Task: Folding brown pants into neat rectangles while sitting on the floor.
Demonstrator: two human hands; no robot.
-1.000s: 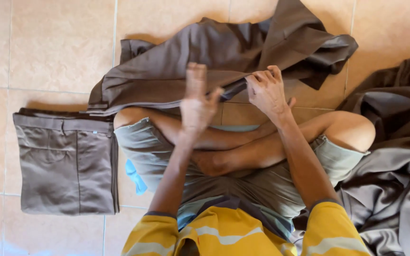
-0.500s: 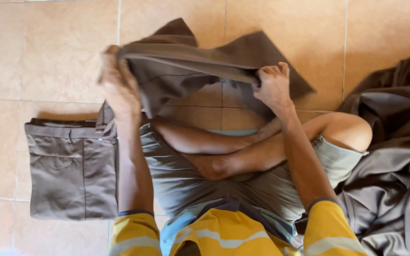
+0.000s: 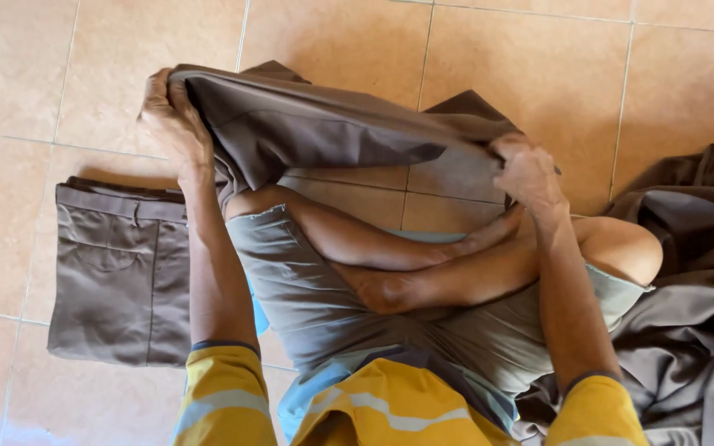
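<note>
Left hand (image 3: 171, 116) and right hand (image 3: 526, 169) each in a closed grip on brown garment (image 3: 324, 132), stretched above crossed legs, folded trousers (image 3: 117, 272) on tiled floor (image 3: 332, 33)

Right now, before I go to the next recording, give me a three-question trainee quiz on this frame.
1. True or false: both hands grip the same brown garment.
2. Where do the folded trousers lie? A) on the person's left, B) on the person's right, C) across the lap.
3. What lies heaped on the floor beside the right knee?

Key:
1. True: the left hand holds one end and the right hand the other, with the cloth stretched between them above the crossed legs.
2. A, flat on the tiled floor.
3. A pile of loose brown cloth.
</note>
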